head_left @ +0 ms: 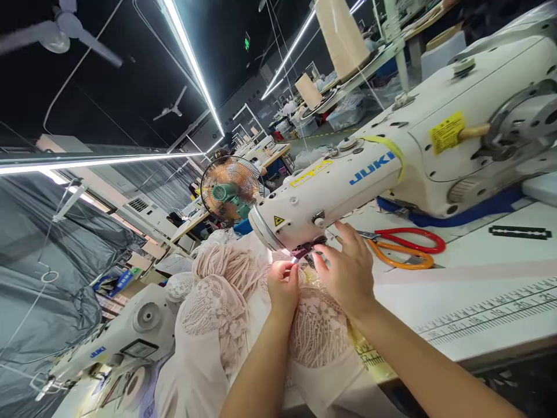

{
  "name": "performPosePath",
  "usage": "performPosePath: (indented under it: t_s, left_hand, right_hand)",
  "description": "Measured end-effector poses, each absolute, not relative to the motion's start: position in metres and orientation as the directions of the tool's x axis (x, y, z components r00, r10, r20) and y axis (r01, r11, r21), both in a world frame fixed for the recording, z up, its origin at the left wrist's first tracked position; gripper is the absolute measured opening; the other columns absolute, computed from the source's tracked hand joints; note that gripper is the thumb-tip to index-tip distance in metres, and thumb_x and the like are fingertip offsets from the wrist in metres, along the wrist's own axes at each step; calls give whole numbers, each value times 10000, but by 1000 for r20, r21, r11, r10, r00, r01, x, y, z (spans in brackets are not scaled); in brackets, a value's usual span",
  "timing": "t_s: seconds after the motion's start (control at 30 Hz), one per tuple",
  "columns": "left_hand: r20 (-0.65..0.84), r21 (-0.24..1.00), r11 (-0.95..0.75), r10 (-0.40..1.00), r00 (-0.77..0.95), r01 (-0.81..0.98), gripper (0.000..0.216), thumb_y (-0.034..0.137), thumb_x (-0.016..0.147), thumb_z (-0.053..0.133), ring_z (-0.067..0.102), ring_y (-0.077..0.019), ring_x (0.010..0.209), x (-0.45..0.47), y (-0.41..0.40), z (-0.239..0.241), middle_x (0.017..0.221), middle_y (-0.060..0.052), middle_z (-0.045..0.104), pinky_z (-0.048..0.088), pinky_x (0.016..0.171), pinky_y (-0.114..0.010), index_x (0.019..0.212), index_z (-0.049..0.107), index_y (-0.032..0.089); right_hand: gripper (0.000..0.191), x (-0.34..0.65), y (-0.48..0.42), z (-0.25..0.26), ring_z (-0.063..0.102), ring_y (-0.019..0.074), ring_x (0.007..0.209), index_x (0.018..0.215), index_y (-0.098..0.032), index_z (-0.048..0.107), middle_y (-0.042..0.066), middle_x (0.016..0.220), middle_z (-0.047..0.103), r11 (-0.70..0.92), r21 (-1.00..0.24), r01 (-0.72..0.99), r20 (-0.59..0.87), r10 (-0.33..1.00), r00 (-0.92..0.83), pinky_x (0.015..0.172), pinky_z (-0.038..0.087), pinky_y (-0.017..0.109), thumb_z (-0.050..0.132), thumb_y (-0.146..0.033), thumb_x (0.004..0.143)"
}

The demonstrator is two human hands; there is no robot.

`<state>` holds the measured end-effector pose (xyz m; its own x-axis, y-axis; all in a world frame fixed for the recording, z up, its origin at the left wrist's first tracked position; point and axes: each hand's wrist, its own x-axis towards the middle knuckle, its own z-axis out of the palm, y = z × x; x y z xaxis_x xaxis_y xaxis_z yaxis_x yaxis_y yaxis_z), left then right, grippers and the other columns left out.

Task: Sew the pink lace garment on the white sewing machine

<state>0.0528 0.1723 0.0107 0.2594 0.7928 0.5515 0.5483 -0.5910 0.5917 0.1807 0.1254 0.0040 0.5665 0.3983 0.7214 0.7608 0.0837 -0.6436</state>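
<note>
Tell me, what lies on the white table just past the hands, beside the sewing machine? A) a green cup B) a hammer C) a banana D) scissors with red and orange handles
D: scissors with red and orange handles lie flat on the white table just beyond the right hand, next to the sewing machine.

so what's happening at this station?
A person is working pink lace fabric at a white JUKI sewing machine. The left hand pinches the lace just in front of the needle area, and the right hand rests flat on the fabric beside it, fingers spread. Red and orange scissors lie on the table behind the right hand, untouched. A fan stands beyond the machine.
</note>
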Motion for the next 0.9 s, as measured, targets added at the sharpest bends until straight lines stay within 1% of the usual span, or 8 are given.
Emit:
performPosePath:
  t_s: [0.13, 0.23, 0.37, 0.5, 0.63, 0.77, 0.9]
  left_hand:
    - [577, 582, -607, 777, 251, 541, 145, 279, 787, 500, 567, -144, 729, 53, 173, 9, 772, -49, 595, 518, 647, -267, 760, 592, 171]
    - [581, 581, -606, 776, 245, 543, 128, 259, 792, 500, 569, -144, 738, 54, 174, 9, 774, -44, 604, 520, 657, -267, 761, 595, 180]
    - [577, 581, -603, 779, 245, 547, 119, 249, 790, 504, 574, -146, 752, 56, 174, 12, 779, -40, 612, 521, 655, -260, 759, 600, 186]
    - [578, 576, -602, 778, 246, 552, 138, 269, 797, 494, 572, -148, 748, 57, 175, 12, 769, -44, 606, 524, 656, -262, 755, 596, 186]
    - [576, 567, -592, 782, 238, 573, 164, 301, 812, 485, 574, -152, 765, 56, 175, 13, 793, -48, 603, 527, 672, -272, 765, 591, 186]
    - [567, 563, -578, 790, 233, 591, 177, 313, 817, 478, 584, -148, 739, 56, 174, 14, 768, -36, 611, 524, 687, -279, 774, 592, 185]
    - [568, 555, -582, 787, 240, 594, 175, 318, 812, 477, 590, -141, 724, 59, 175, 14, 764, -23, 619, 518, 691, -274, 757, 586, 194]
  right_hand:
    - [127, 172, 131, 1, 447, 359, 1179, 693, -165, 661, 186, 1305, 452, 64, -633, 772, 733, 371, 570, 845, 445, 472, 566, -181, 776]
    - [115, 169, 135, -3, 448, 359, 1181, 715, -148, 655, 205, 1291, 466, 77, -620, 781, 749, 356, 559, 868, 438, 475, 560, -170, 775]
    - [93, 167, 141, -7, 454, 352, 1176, 742, -140, 652, 213, 1260, 480, 110, -620, 777, 759, 338, 557, 906, 426, 461, 587, -202, 764]
    - [70, 169, 145, -7, 483, 333, 1142, 693, -162, 622, 197, 1222, 491, 146, -649, 746, 744, 325, 584, 917, 422, 455, 598, -190, 753]
    - [98, 170, 145, -9, 479, 307, 1145, 661, -189, 595, 164, 1214, 484, 193, -671, 716, 733, 320, 601, 918, 425, 440, 606, -214, 755]
    - [109, 169, 141, -9, 470, 302, 1152, 654, -191, 615, 153, 1227, 477, 226, -677, 701, 731, 326, 600, 934, 409, 442, 607, -216, 759]
    - [129, 167, 138, -8, 488, 297, 1125, 654, -200, 660, 124, 1248, 470, 240, -680, 693, 728, 337, 597, 914, 423, 435, 597, -200, 767]
